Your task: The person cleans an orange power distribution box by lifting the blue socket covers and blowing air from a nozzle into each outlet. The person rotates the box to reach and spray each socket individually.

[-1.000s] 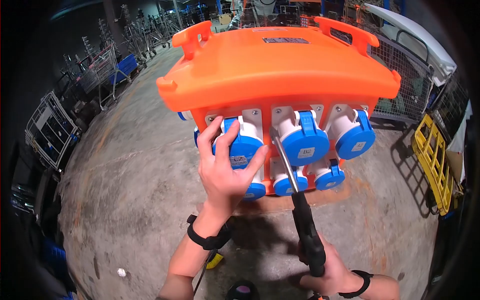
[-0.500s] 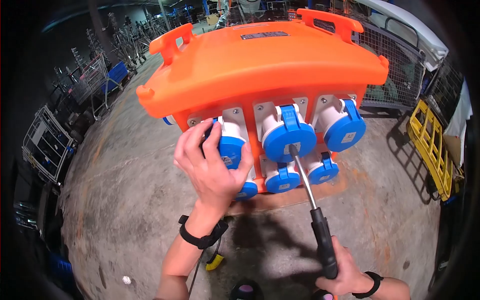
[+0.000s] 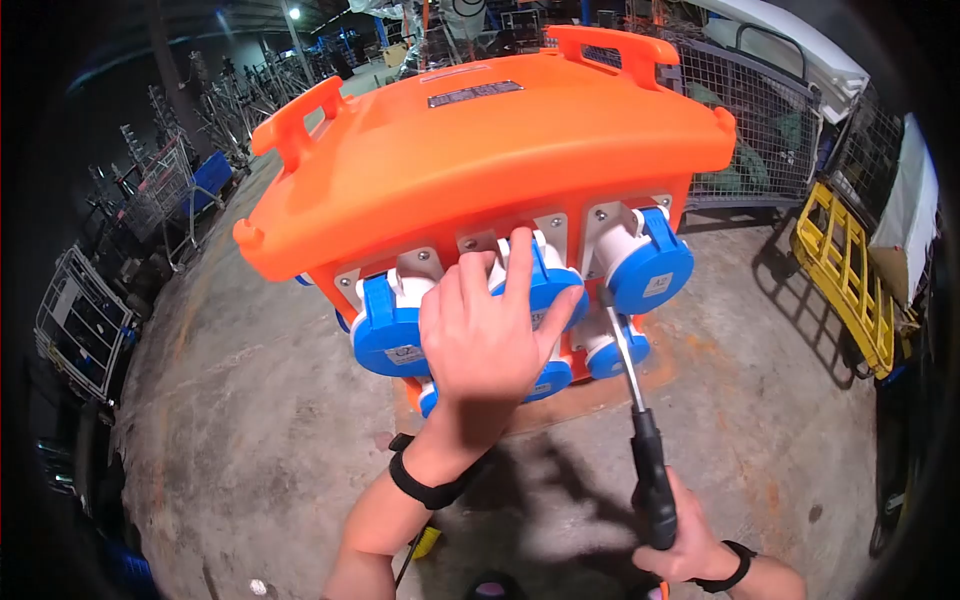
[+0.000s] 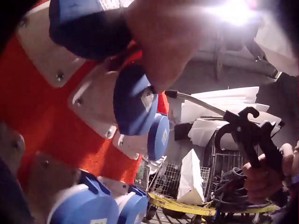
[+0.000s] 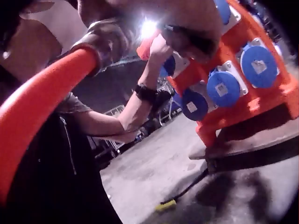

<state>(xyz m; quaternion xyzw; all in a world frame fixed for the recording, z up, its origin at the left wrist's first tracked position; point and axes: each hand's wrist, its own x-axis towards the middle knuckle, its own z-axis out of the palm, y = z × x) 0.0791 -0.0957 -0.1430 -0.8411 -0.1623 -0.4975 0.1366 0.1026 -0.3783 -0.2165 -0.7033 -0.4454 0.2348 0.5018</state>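
My left hand [image 3: 485,335] lies over the middle upper blue socket cap [image 3: 560,292] on the front of an orange power distribution box [image 3: 490,165]. Its index finger reaches up to the latch and its thumb rests along the cap's right side. In my right hand [image 3: 690,535] I grip a black air blow gun [image 3: 652,490], whose hooked body [image 4: 240,130] shows in the left wrist view. The metal nozzle [image 3: 622,350] points up, its tip overlapping the lower left of the right upper cap [image 3: 652,280]. An orange hose [image 5: 51,86] runs close by the right wrist.
Left of the hand is another blue cap [image 3: 385,340], with more along the lower row. A yellow metal frame [image 3: 845,285] stands on the right, near a wire mesh cage [image 3: 750,130]. A yellow-bristled brush [image 5: 166,205] lies on the concrete floor. Trolleys [image 3: 85,320] line the left.
My left hand has moved right from the left upper cap to the middle one. The nozzle tip has shifted from the middle cap toward the right one. The box appears farther left in view.
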